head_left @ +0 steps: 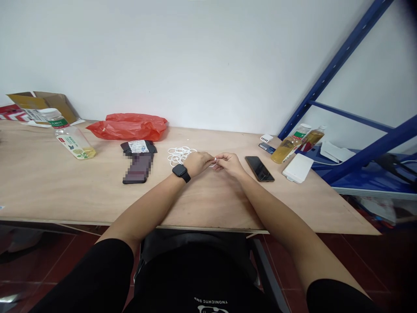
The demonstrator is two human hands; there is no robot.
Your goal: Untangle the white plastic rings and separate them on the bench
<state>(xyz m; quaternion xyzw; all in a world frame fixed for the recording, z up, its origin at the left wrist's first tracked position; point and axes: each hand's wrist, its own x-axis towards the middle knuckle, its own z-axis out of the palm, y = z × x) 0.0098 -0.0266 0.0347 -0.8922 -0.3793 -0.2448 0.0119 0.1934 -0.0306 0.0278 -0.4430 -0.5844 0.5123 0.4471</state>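
My left hand (pixel 196 163), with a black watch (pixel 181 172) on its wrist, is closed in a pinch. Facing it, my right hand (pixel 230 164) is pinched too, and the fingertips of both meet just above the table. Between them shows a bit of white, apparently a thin white ring (pixel 215 159) like those lying nearby; the fingers cover most of it. A loose pile of thin white rings (pixel 176 152) lies on the table just left of and behind my left hand, which hides part of it.
On the wooden table (pixel 97 187), a dark packet (pixel 138 163), a red plastic bag (pixel 130 126), a tilted-looking bottle (pixel 73 139) and cardboard boxes (pixel 48 102) are left. A phone (pixel 259 168), white case (pixel 299 167) and drink bottle (pixel 288 148) are right, beside a blue metal rack (pixel 355 108).
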